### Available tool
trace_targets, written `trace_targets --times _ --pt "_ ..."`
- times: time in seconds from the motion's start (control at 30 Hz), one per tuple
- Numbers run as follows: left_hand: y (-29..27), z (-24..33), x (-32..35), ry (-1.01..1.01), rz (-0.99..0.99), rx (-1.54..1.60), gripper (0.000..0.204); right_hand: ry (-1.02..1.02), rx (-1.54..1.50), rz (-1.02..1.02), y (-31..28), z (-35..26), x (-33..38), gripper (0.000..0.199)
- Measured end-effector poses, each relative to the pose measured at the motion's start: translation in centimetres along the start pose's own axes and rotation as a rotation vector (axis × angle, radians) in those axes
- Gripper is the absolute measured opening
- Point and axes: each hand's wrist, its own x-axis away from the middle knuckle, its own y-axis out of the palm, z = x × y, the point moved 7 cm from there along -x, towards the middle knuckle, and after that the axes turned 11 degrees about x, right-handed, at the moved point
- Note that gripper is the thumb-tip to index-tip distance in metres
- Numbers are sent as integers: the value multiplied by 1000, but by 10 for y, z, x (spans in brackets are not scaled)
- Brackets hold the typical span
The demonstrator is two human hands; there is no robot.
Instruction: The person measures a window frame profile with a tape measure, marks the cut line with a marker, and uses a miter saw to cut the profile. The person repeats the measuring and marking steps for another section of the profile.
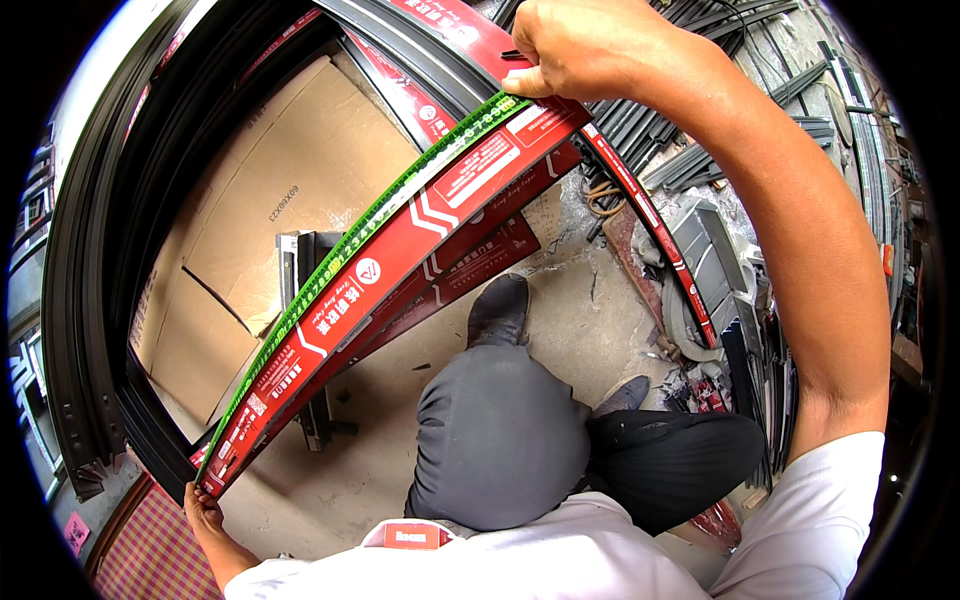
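Observation:
A green measuring tape (335, 262) is stretched along the upper edge of a long profile wrapped in red film (400, 235). At the profile's near left end, my left hand (203, 508) is closed, pinching the tape against it. My right hand (570, 50) is curled at the far right end, its thumb pressing on the tape. A small dark tip juts from between its fingers; what it belongs to is hidden. The red profile is one side of a frame whose black profiles (85, 330) curve up the left.
Brown cardboard (270, 210) lies inside the frame. A dark metal support (316, 420) stands beneath the red profile. Bundles of grey and black strips (700, 150) and offcuts clutter the right. My bent knee (500, 430) is close below the profile. A checkered cloth (155, 545) is at lower left.

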Motion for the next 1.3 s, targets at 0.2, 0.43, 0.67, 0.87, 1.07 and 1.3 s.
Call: trace_targets --times 0.2,0.43,0.67,0.87,1.07,1.3 --pt "1 1 -1 -9 -9 -9 25 -19 -21 6 1 1 0 30" --pt "0 0 1 -4 4 -18 25 -2 18 -4 -1 -1 0 31" --pt "1 0 1 -13 -10 -28 26 -5 35 44 0 0 1 35" --pt "-1 -1 0 -23 -14 -11 26 13 48 34 3 1 -4 36" --pt "0 0 -2 -4 -18 -18 26 24 46 23 1 1 -1 38" --pt "-1 1 0 -16 -10 -22 26 28 37 24 0 1 -1 38"
